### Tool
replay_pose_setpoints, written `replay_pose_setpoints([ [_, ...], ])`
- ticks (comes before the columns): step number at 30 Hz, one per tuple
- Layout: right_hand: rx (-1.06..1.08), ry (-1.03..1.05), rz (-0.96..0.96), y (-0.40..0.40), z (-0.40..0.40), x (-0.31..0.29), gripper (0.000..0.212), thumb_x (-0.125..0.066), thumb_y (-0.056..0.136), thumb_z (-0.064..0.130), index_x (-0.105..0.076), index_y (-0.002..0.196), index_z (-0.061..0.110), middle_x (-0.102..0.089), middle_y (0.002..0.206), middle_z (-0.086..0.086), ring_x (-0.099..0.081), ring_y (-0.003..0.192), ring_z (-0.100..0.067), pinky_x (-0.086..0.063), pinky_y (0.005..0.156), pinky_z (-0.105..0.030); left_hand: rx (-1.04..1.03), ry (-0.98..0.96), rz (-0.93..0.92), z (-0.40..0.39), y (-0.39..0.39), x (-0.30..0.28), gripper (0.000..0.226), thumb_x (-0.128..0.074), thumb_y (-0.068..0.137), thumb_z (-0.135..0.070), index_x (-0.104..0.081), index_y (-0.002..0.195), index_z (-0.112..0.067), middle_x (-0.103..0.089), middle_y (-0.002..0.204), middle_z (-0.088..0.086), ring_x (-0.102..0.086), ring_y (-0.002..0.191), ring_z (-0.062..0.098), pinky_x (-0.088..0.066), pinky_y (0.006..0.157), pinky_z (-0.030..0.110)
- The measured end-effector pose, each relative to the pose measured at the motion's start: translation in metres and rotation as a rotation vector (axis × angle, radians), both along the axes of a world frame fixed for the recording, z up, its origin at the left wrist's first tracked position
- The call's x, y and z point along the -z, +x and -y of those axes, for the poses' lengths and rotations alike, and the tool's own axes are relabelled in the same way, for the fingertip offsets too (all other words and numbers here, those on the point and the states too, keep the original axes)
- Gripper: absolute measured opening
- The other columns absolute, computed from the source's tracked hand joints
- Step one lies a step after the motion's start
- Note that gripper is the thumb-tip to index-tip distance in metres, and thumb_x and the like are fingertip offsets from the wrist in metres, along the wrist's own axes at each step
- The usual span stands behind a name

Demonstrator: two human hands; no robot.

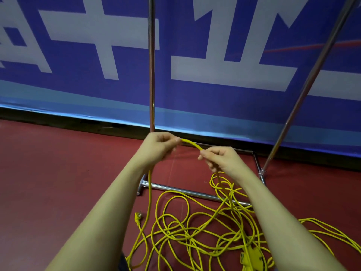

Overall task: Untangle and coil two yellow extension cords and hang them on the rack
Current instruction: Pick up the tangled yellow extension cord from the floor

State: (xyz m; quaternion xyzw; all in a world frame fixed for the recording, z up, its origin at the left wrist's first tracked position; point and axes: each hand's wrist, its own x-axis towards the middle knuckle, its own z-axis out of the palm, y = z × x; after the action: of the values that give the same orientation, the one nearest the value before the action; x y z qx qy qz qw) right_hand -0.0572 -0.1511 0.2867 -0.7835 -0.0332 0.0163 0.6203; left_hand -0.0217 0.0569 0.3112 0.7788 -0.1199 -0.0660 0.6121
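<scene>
Red floor (48, 173), blue banner (78, 90) with big white characters along the far wall. Yellow plug (138, 217) lies on the floor left of the pile, its lead running down toward the bottom edge. Left hand (158, 147) raised in front of the rack's left upright pole (151, 75), fingers curled, pinching the yellow extension cord (192, 144) at thumb and fingertip; a strand drops straight down from this hand to the floor near the plug. A short arched span of cord bridges the two hands. Right hand (220, 159) slightly lower and just right, also pinching the cord with curled fingers; the strand below it falls into the heap. Tangled pile of yellow cord (195, 231) sprawls on the floor between and under both forearms, loops crossing over the rack's chrome base bar (185, 191) and spreading to the right edge. Cannot tell the two cords apart in the tangle. Yellow socket block (254, 257) sits in the pile near the bottom edge, by the right forearm. Right rack pole (312, 75) slants up to the top right corner.
</scene>
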Motion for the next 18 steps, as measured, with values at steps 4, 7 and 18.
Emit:
replay_pose_setpoints([
  [4, 0.052, -0.015, -0.117, -0.003, 0.023, 0.023, 0.022, -0.057, 0.094, 0.017, -0.068, 0.079, 0.006, -0.05, 0.057, 0.0, -0.043, 0.047, -0.007, -0.036, 0.047, -0.014, -0.315, -0.125, 0.113, -0.016, 0.011, -0.003, 0.022, -0.06, 0.094, -0.013, -0.066, 0.073, -0.013, -0.052, 0.045, -0.011, -0.038, 0.039, -0.001, -0.03, 0.041, 0.012],
  [7, 0.087, -0.031, -0.152, -0.004, 0.034, 0.029, 0.018, -0.057, 0.093, 0.016, -0.07, 0.083, 0.008, -0.048, 0.06, -0.001, -0.039, 0.045, -0.006, -0.03, 0.042, -0.015, -0.426, -0.121, 0.189, -0.024, 0.013, -0.003, 0.026, -0.057, 0.095, -0.013, -0.063, 0.07, -0.013, -0.053, 0.043, -0.015, -0.044, 0.04, -0.002, -0.034, 0.043, 0.009],
  [18, 0.266, 0.833, -0.169, 0.01, 0.018, -0.015, 0.019, -0.048, 0.097, 0.017, -0.06, 0.09, 0.005, -0.045, 0.053, 0.005, -0.035, 0.041, -0.004, -0.027, 0.037, -0.013, 0.118, -0.096, -0.133, 0.007, 0.002, -0.003, 0.027, -0.057, 0.096, -0.025, -0.064, 0.076, -0.007, -0.065, 0.065, 0.006, -0.047, 0.046, 0.012, -0.042, 0.047, 0.022],
])
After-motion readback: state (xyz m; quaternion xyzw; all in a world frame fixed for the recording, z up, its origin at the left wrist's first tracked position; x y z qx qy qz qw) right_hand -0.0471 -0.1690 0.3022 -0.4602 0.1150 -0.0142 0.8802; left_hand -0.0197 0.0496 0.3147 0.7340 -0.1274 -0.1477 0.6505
